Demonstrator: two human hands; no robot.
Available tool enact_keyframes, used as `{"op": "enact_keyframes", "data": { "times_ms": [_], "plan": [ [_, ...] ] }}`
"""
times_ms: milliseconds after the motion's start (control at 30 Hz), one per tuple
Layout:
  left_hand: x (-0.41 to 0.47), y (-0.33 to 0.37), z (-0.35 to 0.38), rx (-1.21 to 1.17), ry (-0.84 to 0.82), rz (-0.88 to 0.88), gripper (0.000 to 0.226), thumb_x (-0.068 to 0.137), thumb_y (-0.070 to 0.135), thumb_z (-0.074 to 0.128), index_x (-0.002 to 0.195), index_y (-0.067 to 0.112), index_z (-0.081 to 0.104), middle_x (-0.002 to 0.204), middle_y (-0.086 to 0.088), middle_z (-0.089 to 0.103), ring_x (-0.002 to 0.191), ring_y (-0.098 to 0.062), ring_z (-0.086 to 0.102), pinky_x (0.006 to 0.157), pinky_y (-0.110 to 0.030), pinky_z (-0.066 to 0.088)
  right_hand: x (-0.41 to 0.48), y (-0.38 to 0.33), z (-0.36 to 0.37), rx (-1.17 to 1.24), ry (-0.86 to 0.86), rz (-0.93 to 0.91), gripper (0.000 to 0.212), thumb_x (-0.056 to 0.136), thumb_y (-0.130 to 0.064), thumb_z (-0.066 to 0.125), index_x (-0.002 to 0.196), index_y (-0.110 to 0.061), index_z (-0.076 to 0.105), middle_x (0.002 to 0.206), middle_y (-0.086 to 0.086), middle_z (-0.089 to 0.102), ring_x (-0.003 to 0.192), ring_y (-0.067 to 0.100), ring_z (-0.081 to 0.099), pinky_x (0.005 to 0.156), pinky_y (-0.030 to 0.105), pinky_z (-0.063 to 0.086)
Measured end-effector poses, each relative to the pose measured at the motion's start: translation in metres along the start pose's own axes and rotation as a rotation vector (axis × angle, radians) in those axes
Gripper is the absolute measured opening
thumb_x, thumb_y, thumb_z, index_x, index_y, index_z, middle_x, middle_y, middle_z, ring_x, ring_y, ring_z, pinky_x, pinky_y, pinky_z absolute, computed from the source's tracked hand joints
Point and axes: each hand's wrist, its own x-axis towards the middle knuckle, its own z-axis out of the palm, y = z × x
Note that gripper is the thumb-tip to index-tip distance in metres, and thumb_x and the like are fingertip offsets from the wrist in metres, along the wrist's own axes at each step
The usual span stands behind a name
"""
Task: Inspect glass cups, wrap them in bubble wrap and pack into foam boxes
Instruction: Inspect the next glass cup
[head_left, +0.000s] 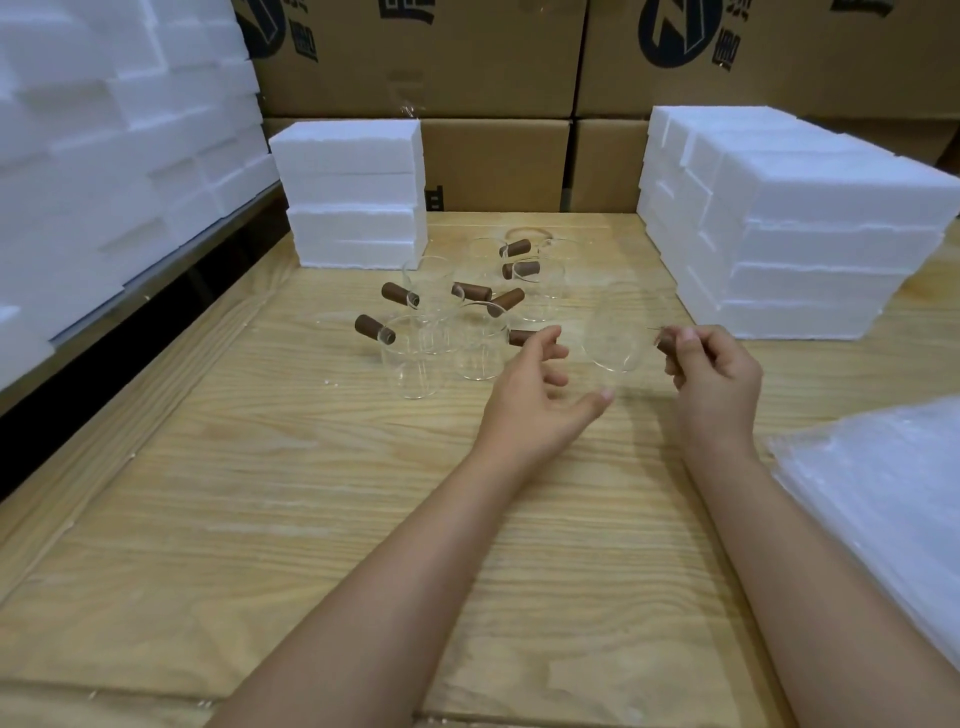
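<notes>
You are holding a glass cup that is looking clear, smooth and shiny. Its handle is looking like brown wood, dull and not shiny. The other glass cups are showing the same clear glass and the same dull brown handles. The bench is showing pale wood with wavy lines in it, and it is looking flat and matt. The foam boxes are looking white and crumbly, with rough edges. The cardboard boxes are looking brown, papery and dull. The bubble wrap is looking like soft, cloudy plastic that is shining a little.
</notes>
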Motion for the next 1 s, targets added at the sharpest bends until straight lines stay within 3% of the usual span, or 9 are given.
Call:
{"op": "enact_keyframes", "data": {
  "times_ms": [67,167,300,433,567,700,800,900,1000],
  "plan": [
    [-0.001,-0.001,-0.001,-0.056,-0.074,0.013,0.095,0.074,0.034,0.083,0.149,0.030,0.024,0.137,0.014,0.045,0.113,-0.001,0.052,0.087,-0.017,0.045,-0.001,-0.006,0.004,0.148,-0.021,-0.072,0.022,0.096,-0.012,0.051,0.080,-0.021,0.064,0.077,-0.006,0.065,0.065,-0.002,0.055,0.064,0.016,0.042],
    [-0.003,-0.001,-0.005,-0.156,-0.115,0.055,0.104,0.070,0.028,0.086,0.150,0.036,0.020,0.145,0.011,0.039,0.122,-0.002,0.048,0.084,-0.023,0.049,-0.003,-0.012,0.011,0.252,-0.118,-0.136,0.016,0.089,-0.015,0.054,0.081,-0.017,0.067,0.072,-0.010,0.067,0.061,-0.002,0.054,0.059,0.014,0.040],
    [-0.003,0.001,-0.006,-0.247,-0.013,0.071,0.088,0.069,0.014,0.087,0.138,0.030,0.035,0.133,0.003,0.045,0.120,-0.015,0.053,0.086,-0.031,0.055,-0.009,-0.014,0.018,0.229,-0.259,-0.187,0.015,0.087,-0.011,0.052,0.080,-0.013,0.066,0.064,-0.016,0.066,0.055,-0.003,0.053,0.059,0.014,0.041],
    [-0.002,0.000,-0.006,-0.297,0.060,0.072,0.072,0.072,0.006,0.084,0.131,0.019,0.043,0.125,0.001,0.052,0.104,-0.017,0.063,0.067,-0.024,0.054,-0.016,-0.016,0.023,0.172,-0.309,-0.221,0.016,0.088,-0.011,0.052,0.081,-0.016,0.065,0.067,-0.019,0.066,0.066,-0.002,0.060,0.069,0.016,0.048],
    [-0.002,0.000,-0.008,-0.278,0.073,0.087,0.071,0.071,0.007,0.084,0.129,0.021,0.046,0.120,0.002,0.055,0.085,-0.009,0.066,0.071,-0.037,0.060,-0.019,-0.017,0.025,0.109,-0.249,-0.217,0.018,0.089,-0.017,0.052,0.077,-0.024,0.064,0.074,-0.012,0.066,0.073,0.005,0.062,0.070,0.022,0.049],
    [-0.003,0.001,-0.007,-0.073,0.123,0.177,0.070,0.069,0.016,0.086,0.126,0.023,0.047,0.120,0.006,0.057,0.106,-0.010,0.059,0.088,-0.041,0.052,-0.028,-0.020,0.034,0.137,-0.062,-0.165,0.032,0.096,-0.026,0.042,0.071,-0.021,0.062,0.082,0.005,0.058,0.068,0.001,0.058,0.062,0.012,0.042],
    [-0.003,0.001,-0.006,-0.044,0.106,0.184,0.071,0.068,0.016,0.087,0.126,0.025,0.046,0.117,0.005,0.058,0.099,-0.023,0.063,0.092,-0.042,0.050,-0.033,-0.023,0.039,0.108,0.067,-0.110,0.041,0.098,-0.035,0.044,0.065,-0.016,0.060,0.085,0.015,0.056,0.069,0.002,0.057,0.070,0.015,0.045],
    [-0.002,0.001,-0.006,-0.037,0.094,0.211,0.071,0.067,0.011,0.086,0.121,0.030,0.045,0.112,0.015,0.054,0.087,-0.021,0.059,0.086,-0.042,0.053,-0.034,-0.026,0.040,-0.006,0.093,-0.059,0.040,0.090,-0.036,0.061,0.060,-0.014,0.049,0.082,0.009,0.049,0.063,-0.008,0.048,0.068,0.004,0.035],
    [-0.001,-0.001,-0.005,-0.002,0.103,0.244,0.072,0.067,0.010,0.085,0.115,0.041,0.042,0.111,0.026,0.049,0.086,-0.015,0.055,0.079,-0.030,0.050,-0.033,-0.028,0.040,-0.042,0.067,-0.004,0.039,0.083,-0.038,0.069,0.059,-0.018,0.046,0.085,0.002,0.046,0.060,-0.012,0.047,0.066,0.001,0.033]
  ]
}}
